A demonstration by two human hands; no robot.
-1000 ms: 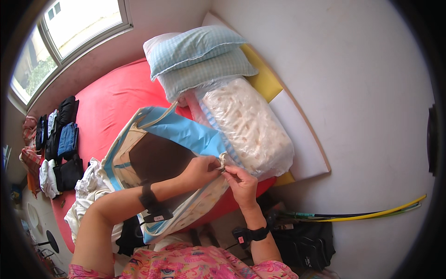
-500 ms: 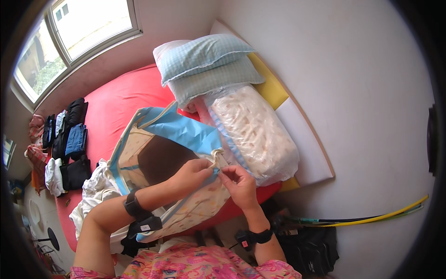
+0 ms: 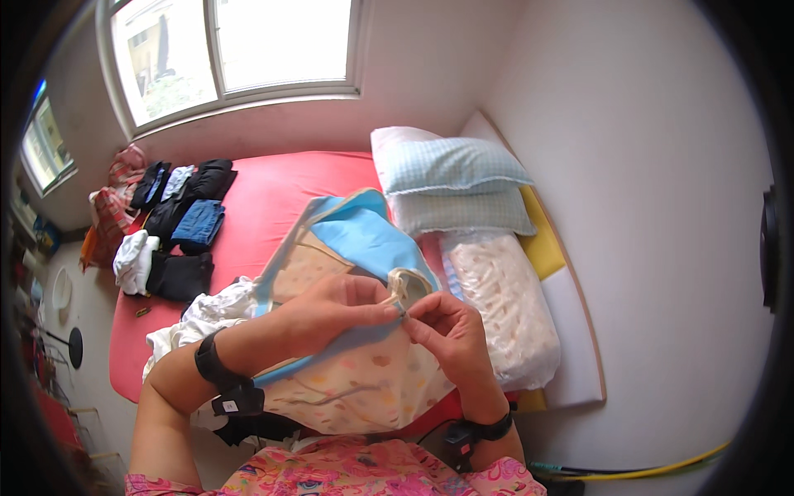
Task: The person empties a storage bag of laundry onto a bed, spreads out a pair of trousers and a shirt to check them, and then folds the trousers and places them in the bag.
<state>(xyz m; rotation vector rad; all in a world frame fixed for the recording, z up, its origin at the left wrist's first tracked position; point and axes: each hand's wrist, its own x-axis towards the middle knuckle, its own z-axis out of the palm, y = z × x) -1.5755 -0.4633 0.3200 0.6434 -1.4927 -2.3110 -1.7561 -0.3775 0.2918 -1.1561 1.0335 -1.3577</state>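
A blue and cream patterned pillowcase (image 3: pixel 347 376) lies bunched across my lap and the near edge of the red bed (image 3: pixel 265 194). My left hand (image 3: pixel 335 310) pinches its blue edge at a small fastener near the opening. My right hand (image 3: pixel 451 331) meets it from the right, thumb and finger closed on the same spot. A cream tie or loop (image 3: pixel 407 285) of the pillowcase sticks up just above my fingertips. Both wrists wear black bands.
Two checked blue pillows (image 3: pixel 451 186) are stacked at the head of the bed; a pillow in clear plastic (image 3: pixel 504 306) lies beside my right hand. Folded dark clothes (image 3: pixel 186 215) and white cloth (image 3: pixel 132 260) sit on the far left. A window is beyond.
The view has tilted up toward the window. My hands have stayed together on the pillowcase edge, with the fabric drawn closer to me.
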